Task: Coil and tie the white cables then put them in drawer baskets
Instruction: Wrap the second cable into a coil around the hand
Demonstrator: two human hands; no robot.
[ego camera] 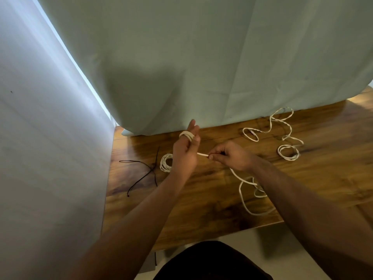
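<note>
L hand point(184, 152): fingers straight, cable point(186, 135) looped round them | R hand point(232, 156): pinching same cable, slack trailing on table point(212, 199) | coil point(166, 163) beside L wrist | second cable point(282, 134) loose, far right | ties point(145, 171) left

Table point(212, 203): glossy brown wood, grain showing, glare at its far right corner.
Curtain point(201, 67): pale green cloth behind the table, hem resting on its far edge.
Wall point(40, 158): plain white, left of the table.
Light strip point(80, 67): daylight between wall and curtain, above the table's far left corner.
Floor point(262, 249): pale, below the table's near edge.
</note>
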